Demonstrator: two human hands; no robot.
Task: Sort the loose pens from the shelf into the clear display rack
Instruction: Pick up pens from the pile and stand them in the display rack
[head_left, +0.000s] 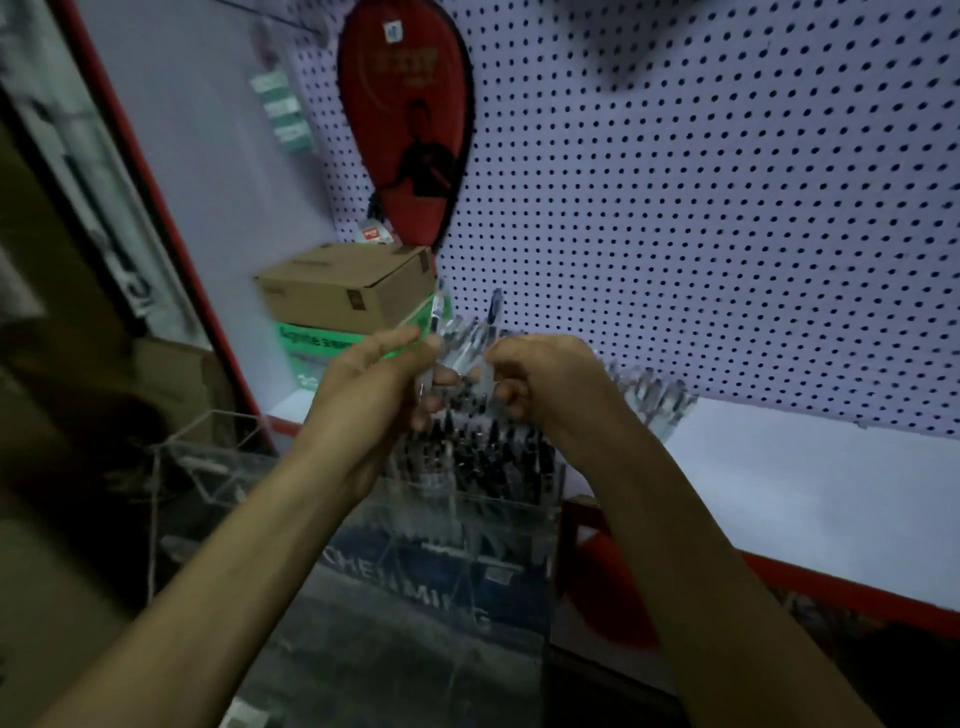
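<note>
Two bare hands met above the clear display rack (467, 499), which stood below them, its compartments packed with dark-capped pens. The left hand (384, 374) and the right hand (540, 379) both curled around a blurred bunch of clear pens (462, 343), one dark cap poking up. More loose pens (654, 395) lay on the white shelf (810, 483), right of the rack. A cardboard box (348, 286) sat beyond the rack, left.
</note>
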